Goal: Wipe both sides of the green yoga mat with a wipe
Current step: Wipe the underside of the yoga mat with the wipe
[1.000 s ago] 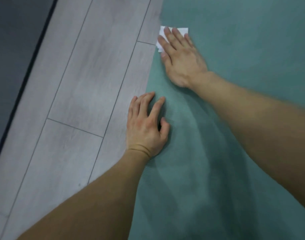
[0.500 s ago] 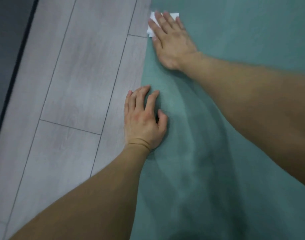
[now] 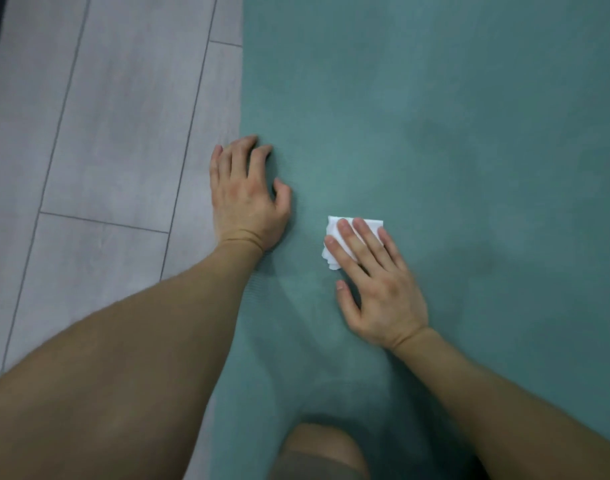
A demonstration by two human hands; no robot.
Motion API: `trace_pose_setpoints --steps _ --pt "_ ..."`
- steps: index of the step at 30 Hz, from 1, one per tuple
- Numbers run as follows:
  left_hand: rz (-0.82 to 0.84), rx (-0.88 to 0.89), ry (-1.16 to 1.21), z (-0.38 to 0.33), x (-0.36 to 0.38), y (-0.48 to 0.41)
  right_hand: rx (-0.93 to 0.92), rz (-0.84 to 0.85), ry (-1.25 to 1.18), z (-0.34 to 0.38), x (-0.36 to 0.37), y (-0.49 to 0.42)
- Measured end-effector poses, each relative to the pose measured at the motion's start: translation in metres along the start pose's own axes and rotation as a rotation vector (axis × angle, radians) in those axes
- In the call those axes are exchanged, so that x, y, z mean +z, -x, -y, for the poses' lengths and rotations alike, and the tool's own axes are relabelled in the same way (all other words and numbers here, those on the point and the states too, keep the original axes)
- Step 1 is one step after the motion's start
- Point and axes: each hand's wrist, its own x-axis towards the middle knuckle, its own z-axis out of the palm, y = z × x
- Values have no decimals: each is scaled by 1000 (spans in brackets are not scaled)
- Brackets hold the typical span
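Both released, right hand flat on half-hidden wipe, left hand pressing mat edge

1. Mat: green, matt, with a rubbery or foam-like look. A fine ribbed texture shows near its left edge, and the surface is blotched with darker and lighter patches.
2. Wipe: white and matt, soft paper or non-woven cloth, folded and slightly creased.
3. Floor: pale grey wood-look planks, smooth, with faint grain, a low sheen and thin dark seams.
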Motion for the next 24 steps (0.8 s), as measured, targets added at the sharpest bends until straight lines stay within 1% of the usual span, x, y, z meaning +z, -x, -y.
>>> trace_pose_setpoints --steps 8,13,15,18,21,22,24 --pt "-86 39 -21 1 -1 -7 -22 -132 18 -4 6 -4" --pt "-89 121 -106 -6 5 4 -37 -158 21 -9 12 1" --pt "-94 127 -100 -17 2 24 -34 -155 32 -11 10 2" --pt "-62 94 -83 -39 -16 107 -34 -164 61 -13 7 -8" --pt "109 141 -88 -56 -50 248 -32 -129 104 -16 8 -8" --pt "133 142 -62 -53 -61 284 -37 -116 113 -16 9 -6" --pt "132 128 -42 -41 -68 313 -30 -85 153 -14 13 -2"
